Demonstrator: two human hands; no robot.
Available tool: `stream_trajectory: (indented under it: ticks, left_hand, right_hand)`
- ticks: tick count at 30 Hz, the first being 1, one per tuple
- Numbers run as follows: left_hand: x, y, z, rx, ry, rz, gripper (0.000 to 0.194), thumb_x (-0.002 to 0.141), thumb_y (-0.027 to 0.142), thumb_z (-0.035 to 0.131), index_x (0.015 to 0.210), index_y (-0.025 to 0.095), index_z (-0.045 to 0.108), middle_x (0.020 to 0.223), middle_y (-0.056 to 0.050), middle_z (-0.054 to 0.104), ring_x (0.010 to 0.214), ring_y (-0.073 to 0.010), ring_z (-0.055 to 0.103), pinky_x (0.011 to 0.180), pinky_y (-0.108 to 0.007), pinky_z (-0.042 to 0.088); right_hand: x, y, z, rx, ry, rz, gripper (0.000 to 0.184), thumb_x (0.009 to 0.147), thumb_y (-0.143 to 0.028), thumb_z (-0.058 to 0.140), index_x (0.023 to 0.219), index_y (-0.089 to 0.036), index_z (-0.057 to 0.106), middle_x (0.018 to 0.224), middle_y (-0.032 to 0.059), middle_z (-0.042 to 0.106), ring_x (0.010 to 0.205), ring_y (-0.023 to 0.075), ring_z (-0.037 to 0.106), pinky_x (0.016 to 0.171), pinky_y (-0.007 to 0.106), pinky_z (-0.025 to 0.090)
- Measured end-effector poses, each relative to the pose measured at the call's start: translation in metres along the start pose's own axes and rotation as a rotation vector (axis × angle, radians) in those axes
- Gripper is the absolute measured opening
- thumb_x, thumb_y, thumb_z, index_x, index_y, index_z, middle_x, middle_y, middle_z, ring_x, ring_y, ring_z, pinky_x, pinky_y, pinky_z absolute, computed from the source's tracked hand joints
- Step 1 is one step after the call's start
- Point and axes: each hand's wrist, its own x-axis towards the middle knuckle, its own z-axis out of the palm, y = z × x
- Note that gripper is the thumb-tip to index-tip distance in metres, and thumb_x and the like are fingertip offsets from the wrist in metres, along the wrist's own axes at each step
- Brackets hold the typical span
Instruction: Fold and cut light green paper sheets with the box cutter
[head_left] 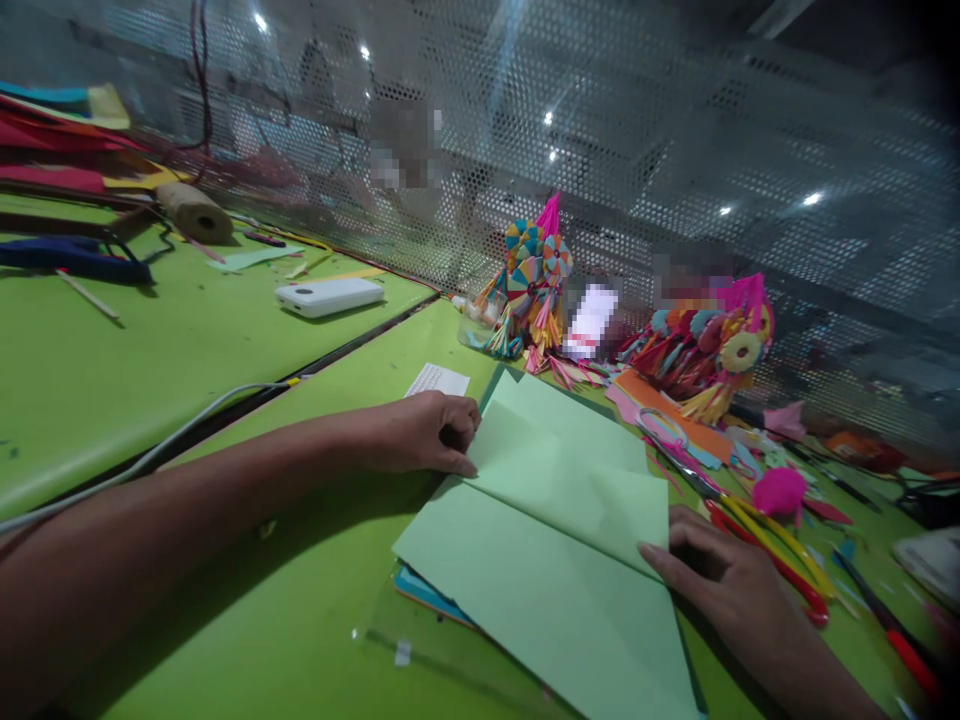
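A pale green sheet of paper (555, 560) lies in front of me, with a crease running across it and its far part slightly raised. My left hand (439, 432) pinches its left edge near the crease, thumb on top. At the right edge, my right hand (720, 565) grips the sheet with the thumb over it and the fingers curled out of sight. Beneath the sheet, blue paper (431, 592) and a clear plastic sleeve (382, 625) stick out at the lower left. Dark green paper shows along the far edge.
Right of the paper lie yellow-and-red-handled scissors (765, 540), a pink pompom (778, 492) and paper scraps. Colourful tasselled paper ornaments (529, 270) stand by the perforated metal screen (465, 130). Leftward are a white power bank (330, 297), a cardboard roll (195, 212) and a cable (172, 430).
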Motion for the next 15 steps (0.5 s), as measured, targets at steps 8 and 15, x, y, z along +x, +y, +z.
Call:
stream_trajectory:
  ticks: [8, 15]
  left_hand:
    - [0.001, 0.000, -0.001, 0.077, -0.005, 0.005, 0.027, 0.077, 0.034, 0.067, 0.063, 0.016, 0.054, 0.078, 0.000, 0.052, 0.068, -0.0127, 0.050, 0.063, -0.024, 0.039]
    - [0.005, -0.011, -0.001, 0.115, -0.015, 0.056, 0.028, 0.080, 0.034, 0.063, 0.061, 0.017, 0.051, 0.077, -0.002, 0.053, 0.064, -0.0119, 0.048, 0.060, -0.023, 0.039]
  right_hand:
    - [0.002, -0.011, -0.003, 0.032, -0.008, 0.023, 0.037, 0.086, -0.044, 0.057, 0.062, -0.021, 0.041, 0.068, -0.0028, 0.042, 0.063, 0.0138, 0.043, 0.061, 0.026, 0.035]
    - [0.003, -0.020, -0.006, 0.107, 0.014, 0.017, 0.033, 0.084, -0.033, 0.060, 0.062, -0.020, 0.039, 0.068, -0.0031, 0.041, 0.064, 0.0130, 0.040, 0.062, 0.026, 0.034]
